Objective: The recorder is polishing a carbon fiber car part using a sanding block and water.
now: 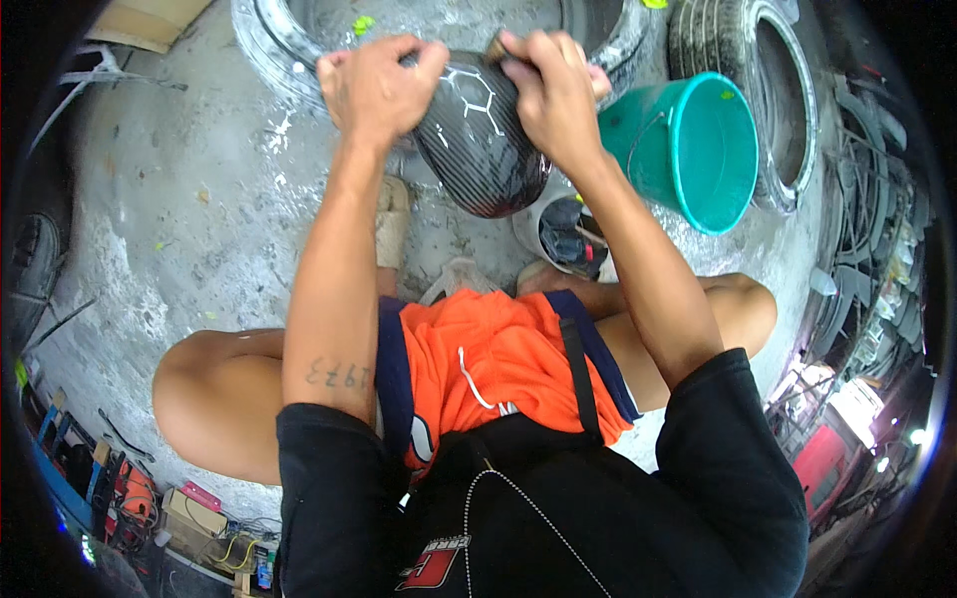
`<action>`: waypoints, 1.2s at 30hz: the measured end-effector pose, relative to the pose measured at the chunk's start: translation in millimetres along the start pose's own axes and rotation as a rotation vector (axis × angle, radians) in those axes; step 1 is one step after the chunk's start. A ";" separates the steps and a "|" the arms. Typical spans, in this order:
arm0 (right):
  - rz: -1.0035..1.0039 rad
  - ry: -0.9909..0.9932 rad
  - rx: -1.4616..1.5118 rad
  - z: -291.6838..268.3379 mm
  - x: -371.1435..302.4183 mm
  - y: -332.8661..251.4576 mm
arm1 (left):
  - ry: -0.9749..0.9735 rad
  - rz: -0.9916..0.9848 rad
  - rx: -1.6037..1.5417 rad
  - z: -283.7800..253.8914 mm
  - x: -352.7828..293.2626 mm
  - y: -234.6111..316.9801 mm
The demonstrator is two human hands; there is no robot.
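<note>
A glossy dark rounded shell with a carbon-fibre weave and a white angular line pattern is held up in front of me. My left hand grips its upper left edge, fingers curled over. At the upper right edge is my right hand, closed, with a small brown piece at its fingertips; I cannot make out what this is. The shell's far end is partly hidden by my hands. Below it, close to my right forearm, stands a small round container with dark items inside.
A teal bucket leans at the right of my right hand, beside a standing tyre. Another tyre lies beyond my hands. Stacked parts line the right side. Tools and an orange item sit at lower left.
</note>
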State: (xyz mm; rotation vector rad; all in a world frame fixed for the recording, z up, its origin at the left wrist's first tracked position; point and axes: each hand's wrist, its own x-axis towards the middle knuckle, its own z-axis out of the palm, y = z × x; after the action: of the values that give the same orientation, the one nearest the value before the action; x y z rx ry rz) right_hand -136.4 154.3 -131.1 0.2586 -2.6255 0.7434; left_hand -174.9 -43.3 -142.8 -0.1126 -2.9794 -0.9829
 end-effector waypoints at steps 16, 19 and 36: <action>-0.046 -0.052 0.002 -18.7 -12.6 20.9 | 0.079 0.037 -0.017 9.0 4.3 9.6; -0.070 -0.071 -0.050 0.5 16.4 -5.3 | 0.057 -0.005 -0.004 5.6 5.6 1.6; 0.071 0.030 0.064 -27.7 -73.2 -29.0 | 0.090 0.047 -0.057 8.5 -3.1 -5.4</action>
State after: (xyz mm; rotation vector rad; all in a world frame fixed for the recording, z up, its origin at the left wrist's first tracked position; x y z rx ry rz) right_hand -53.1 149.7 -127.1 0.1719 -2.5975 0.8492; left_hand -172.0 -42.8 -152.9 -0.1347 -2.8554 -1.0383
